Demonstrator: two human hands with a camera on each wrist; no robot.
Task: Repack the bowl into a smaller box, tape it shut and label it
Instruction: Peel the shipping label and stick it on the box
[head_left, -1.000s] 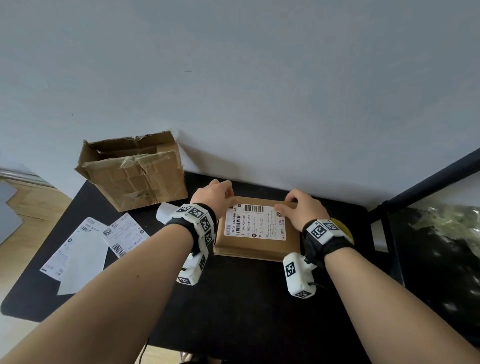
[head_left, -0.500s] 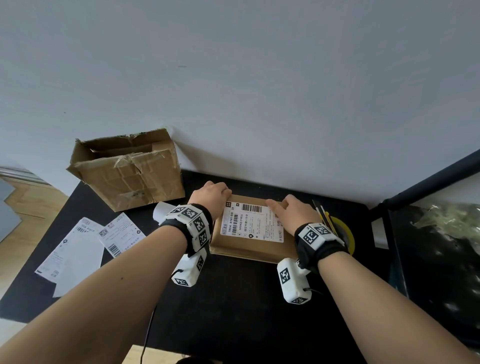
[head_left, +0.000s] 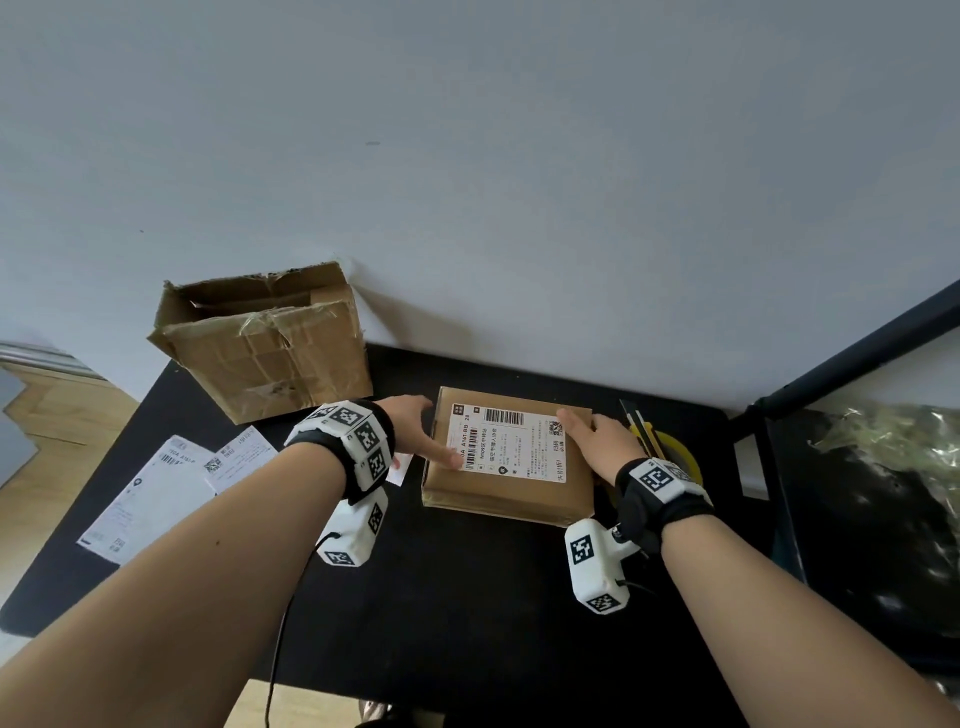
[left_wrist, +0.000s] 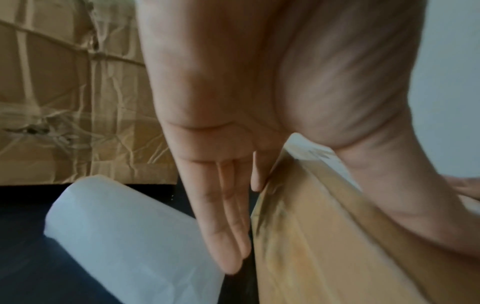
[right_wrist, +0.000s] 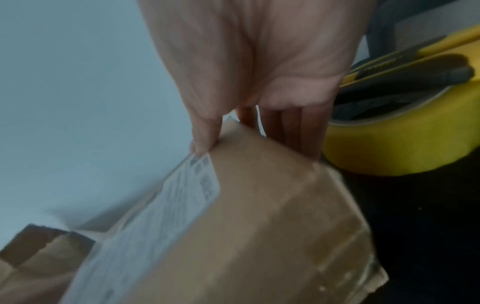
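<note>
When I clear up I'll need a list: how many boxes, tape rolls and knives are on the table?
Boxes: 2, the torn box and the labelled box
Tape rolls: 1, the yellow roll
Knives: 1, the knife lying on the yellow roll
Total: 4

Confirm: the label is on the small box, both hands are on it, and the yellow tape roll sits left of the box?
Wrong side: the yellow tape roll sits right of the small box, beside the right hand; the head view shows it. The label is on the box, with the left hand on it too.
</note>
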